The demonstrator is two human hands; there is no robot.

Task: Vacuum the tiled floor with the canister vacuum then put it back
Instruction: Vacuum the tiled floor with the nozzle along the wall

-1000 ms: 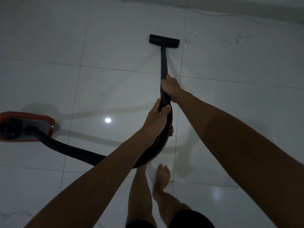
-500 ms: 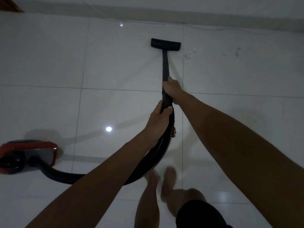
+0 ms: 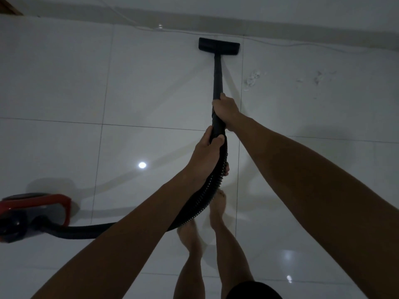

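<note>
The vacuuming step is under way: the right hand (image 3: 225, 110) grips the black wand (image 3: 217, 76) and the left hand (image 3: 207, 156) grips it just behind, where the ribbed hose (image 3: 203, 197) begins. The floor head (image 3: 219, 46) lies flat on the tiled floor (image 3: 64, 83), well ahead of both hands and close to the wall. The red canister (image 3: 32, 212) sits far off to the left of the left hand. Next I judge a pull back, then a pass over the pale debris (image 3: 251, 79) ahead and right of the right hand (untouched so far). Compared with a second ago, the head is nearer the wall and the canister lies lower in view
</note>
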